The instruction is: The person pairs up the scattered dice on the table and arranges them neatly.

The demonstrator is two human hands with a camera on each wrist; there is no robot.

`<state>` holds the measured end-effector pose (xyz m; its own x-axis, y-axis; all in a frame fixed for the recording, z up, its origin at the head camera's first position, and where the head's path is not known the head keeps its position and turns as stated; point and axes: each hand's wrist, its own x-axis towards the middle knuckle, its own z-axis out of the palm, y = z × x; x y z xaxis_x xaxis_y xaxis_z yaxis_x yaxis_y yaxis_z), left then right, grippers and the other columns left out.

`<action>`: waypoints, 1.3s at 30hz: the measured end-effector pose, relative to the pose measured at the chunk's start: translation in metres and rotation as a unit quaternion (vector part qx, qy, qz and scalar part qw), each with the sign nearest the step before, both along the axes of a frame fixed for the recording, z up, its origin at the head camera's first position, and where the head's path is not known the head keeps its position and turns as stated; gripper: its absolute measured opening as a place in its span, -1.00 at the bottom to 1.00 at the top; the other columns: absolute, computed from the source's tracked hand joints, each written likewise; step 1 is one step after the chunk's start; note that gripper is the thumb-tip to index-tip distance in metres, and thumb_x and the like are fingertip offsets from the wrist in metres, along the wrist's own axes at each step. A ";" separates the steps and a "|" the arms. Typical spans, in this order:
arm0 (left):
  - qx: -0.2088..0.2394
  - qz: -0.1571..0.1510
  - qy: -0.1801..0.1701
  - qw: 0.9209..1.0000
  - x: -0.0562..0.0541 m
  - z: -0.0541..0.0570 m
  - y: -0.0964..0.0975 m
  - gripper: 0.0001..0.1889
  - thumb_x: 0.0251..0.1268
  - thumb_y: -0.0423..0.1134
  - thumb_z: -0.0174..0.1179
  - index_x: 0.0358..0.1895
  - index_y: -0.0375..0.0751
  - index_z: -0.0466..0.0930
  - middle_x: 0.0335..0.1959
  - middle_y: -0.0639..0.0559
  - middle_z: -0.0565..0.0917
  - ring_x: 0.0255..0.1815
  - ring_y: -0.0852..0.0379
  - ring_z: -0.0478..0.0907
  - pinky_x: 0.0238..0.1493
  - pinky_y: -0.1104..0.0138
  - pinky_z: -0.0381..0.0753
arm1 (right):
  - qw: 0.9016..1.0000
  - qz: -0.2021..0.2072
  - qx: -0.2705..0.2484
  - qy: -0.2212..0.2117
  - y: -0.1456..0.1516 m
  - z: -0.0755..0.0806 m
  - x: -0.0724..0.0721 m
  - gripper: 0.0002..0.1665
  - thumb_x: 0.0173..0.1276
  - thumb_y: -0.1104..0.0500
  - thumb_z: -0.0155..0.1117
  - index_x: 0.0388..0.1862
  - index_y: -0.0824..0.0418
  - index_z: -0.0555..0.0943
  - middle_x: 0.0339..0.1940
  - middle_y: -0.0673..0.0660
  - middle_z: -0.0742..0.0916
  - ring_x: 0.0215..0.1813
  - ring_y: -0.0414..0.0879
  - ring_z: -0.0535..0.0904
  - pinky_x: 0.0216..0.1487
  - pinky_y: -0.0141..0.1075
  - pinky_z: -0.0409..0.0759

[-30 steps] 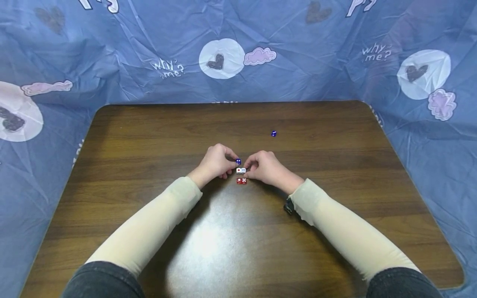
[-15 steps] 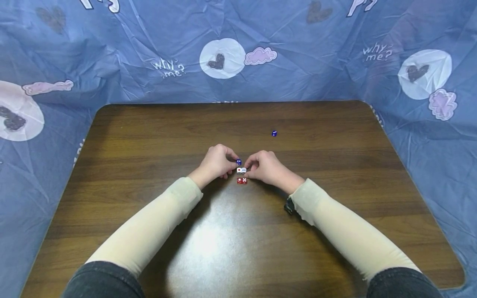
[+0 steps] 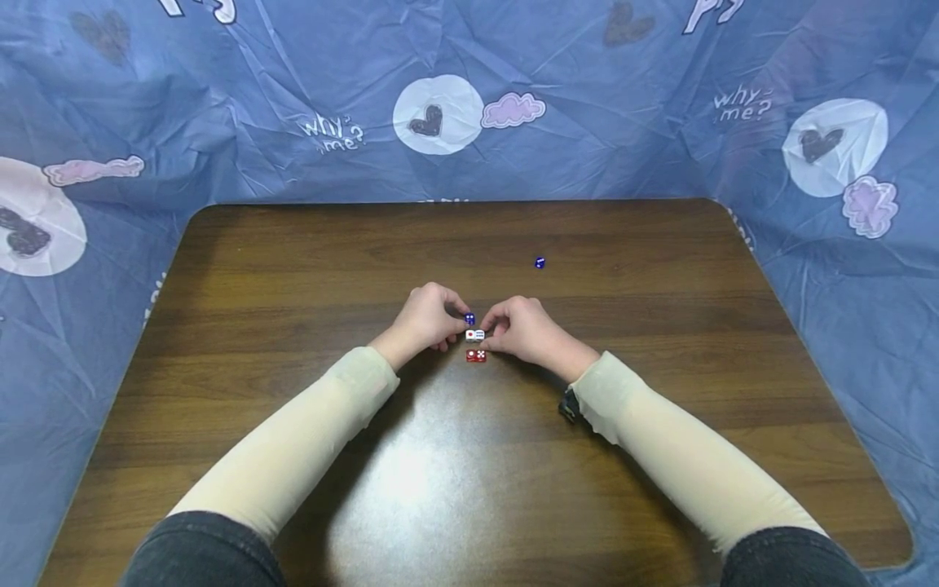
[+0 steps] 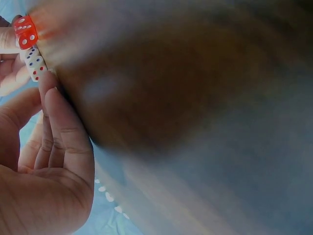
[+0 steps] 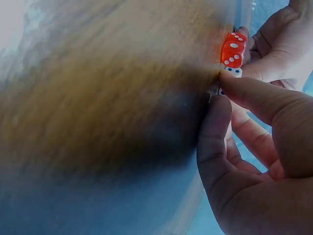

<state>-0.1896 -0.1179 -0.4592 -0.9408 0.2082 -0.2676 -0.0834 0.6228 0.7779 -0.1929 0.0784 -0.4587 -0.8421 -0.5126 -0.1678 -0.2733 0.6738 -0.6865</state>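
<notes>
In the head view my left hand [image 3: 427, 319] pinches a blue die [image 3: 469, 318] between thumb and forefinger. Just in front of it, two white dice [image 3: 470, 335] sit side by side, and nearer still lie two red dice [image 3: 476, 355]. The thumb and forefinger of my right hand [image 3: 524, 330] grip the right-hand white die from its near and far sides. White dice [image 4: 34, 61] and a red die [image 4: 26, 33] show past the left fingertips in the left wrist view, where the blue die is hidden. In the right wrist view my thumb partly covers the white dice.
Another blue die [image 3: 540, 262] lies farther back on the right of the brown wooden table [image 3: 660, 261]. A blue printed cloth [image 3: 587, 155] hangs behind the table's far edge. A black device [image 3: 568, 406] is at the right wrist.
</notes>
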 end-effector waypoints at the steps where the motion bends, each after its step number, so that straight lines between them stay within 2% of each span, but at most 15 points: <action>1: 0.000 -0.001 0.000 1.000 0.000 0.000 0.000 -0.86 0.24 -0.38 0.43 -0.14 -0.24 0.78 -0.67 -0.13 0.67 -0.71 0.00 0.64 -0.68 0.25 0.68 | 1.000 -0.001 0.000 -0.001 0.000 0.000 0.000 -0.81 0.17 0.21 0.62 -0.26 0.17 0.78 -0.59 -0.05 0.70 -0.53 -0.20 0.56 -0.46 -0.33 0.52; 9: 0.002 0.003 -0.003 1.000 0.000 0.001 0.001 -0.86 0.24 -0.38 0.43 -0.15 -0.24 0.78 -0.66 -0.15 0.67 -0.70 -0.02 0.65 -0.66 0.23 0.69 | 1.000 0.005 0.000 -0.001 0.005 -0.003 -0.003 -0.78 0.17 0.18 0.63 -0.24 0.18 0.78 -0.58 -0.06 0.70 -0.52 -0.20 0.57 -0.43 -0.33 0.55; 13: 0.002 0.006 -0.007 1.000 0.000 0.000 0.001 -0.85 0.23 -0.38 0.44 -0.15 -0.23 0.78 -0.67 -0.15 0.67 -0.71 -0.01 0.64 -0.67 0.24 0.69 | 1.000 0.008 -0.002 0.008 0.011 -0.001 -0.005 -0.78 0.19 0.19 0.61 -0.21 0.19 0.78 -0.58 -0.06 0.69 -0.51 -0.20 0.57 -0.42 -0.31 0.55; 18: -0.003 0.003 -0.004 1.000 -0.001 0.000 0.001 -0.86 0.24 -0.38 0.44 -0.15 -0.23 0.78 -0.68 -0.13 0.67 -0.71 -0.01 0.65 -0.68 0.24 0.68 | 0.999 -0.008 -0.005 0.035 0.023 0.002 -0.013 -0.77 0.21 0.17 0.60 -0.18 0.20 0.78 -0.56 -0.05 0.70 -0.48 -0.18 0.58 -0.38 -0.27 0.56; 21: -0.003 0.004 -0.005 1.000 0.000 0.000 0.000 -0.85 0.24 -0.38 0.44 -0.14 -0.23 0.78 -0.67 -0.13 0.67 -0.71 -0.01 0.65 -0.68 0.24 0.68 | 0.999 -0.031 -0.010 0.042 0.031 0.002 -0.018 -0.75 0.21 0.16 0.59 -0.16 0.21 0.78 -0.54 -0.05 0.70 -0.47 -0.16 0.59 -0.38 -0.25 0.57; 26: 0.001 0.006 -0.005 1.000 0.000 0.000 0.001 -0.85 0.24 -0.39 0.44 -0.14 -0.23 0.78 -0.66 -0.14 0.67 -0.71 -0.01 0.64 -0.68 0.24 0.68 | 0.995 -0.086 -0.041 0.021 0.047 0.004 -0.029 -0.66 0.26 0.15 0.55 -0.03 0.26 0.74 -0.50 0.02 0.74 -0.47 -0.09 0.64 -0.42 -0.26 0.60; 33: -0.002 0.007 -0.007 1.000 -0.001 -0.001 0.001 -0.84 0.23 -0.39 0.44 -0.13 -0.22 0.79 -0.67 -0.12 0.67 -0.73 0.02 0.63 -0.69 0.25 0.67 | 0.982 -0.158 -0.102 -0.015 0.068 0.004 -0.047 -0.53 0.30 0.16 0.53 0.13 0.33 0.68 -0.42 0.22 0.77 -0.39 0.06 0.72 -0.37 -0.24 0.72; 39: -0.002 0.008 -0.006 1.000 0.000 -0.002 0.001 -0.84 0.23 -0.38 0.45 -0.13 -0.21 0.79 -0.67 -0.11 0.67 -0.73 0.02 0.63 -0.69 0.25 0.67 | 0.976 -0.191 -0.100 -0.024 0.077 -0.002 -0.061 -0.50 0.32 0.09 0.53 0.15 0.30 0.68 -0.38 0.24 0.77 -0.38 0.02 0.72 -0.34 -0.26 0.73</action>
<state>-0.1899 -0.1171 -0.4610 -0.9410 0.1915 -0.2789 -0.1027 0.6237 0.7749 -0.2543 0.1551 -0.4602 -0.9717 -0.1893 -0.1412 0.0081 0.5711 -0.8208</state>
